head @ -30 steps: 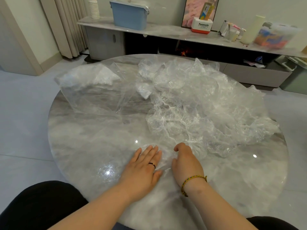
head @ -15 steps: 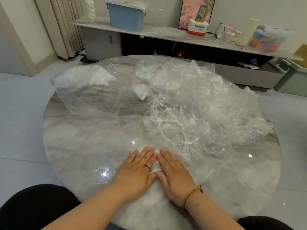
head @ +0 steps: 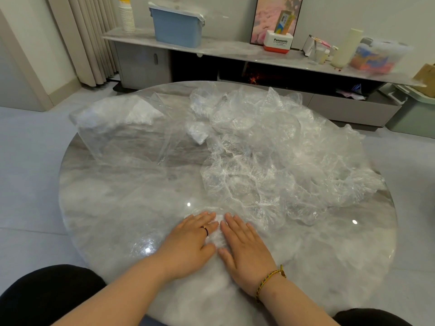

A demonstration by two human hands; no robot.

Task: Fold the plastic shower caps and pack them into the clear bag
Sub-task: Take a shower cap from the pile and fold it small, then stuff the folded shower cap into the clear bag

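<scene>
As left hand (head: 188,242) and right hand (head: 246,247) lie flat, fingers (head: 235,225) straight, pressing shower cap (head: 216,237)

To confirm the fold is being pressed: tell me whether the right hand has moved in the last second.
Yes. The right hand has shifted slightly away from the pile of shower caps, toward the left hand, its fingers now flat.

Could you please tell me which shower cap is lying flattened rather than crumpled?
The shower cap nearest the person, pressed flat under the left hand and right hand; the others lie crumpled in the pile behind it.
</scene>
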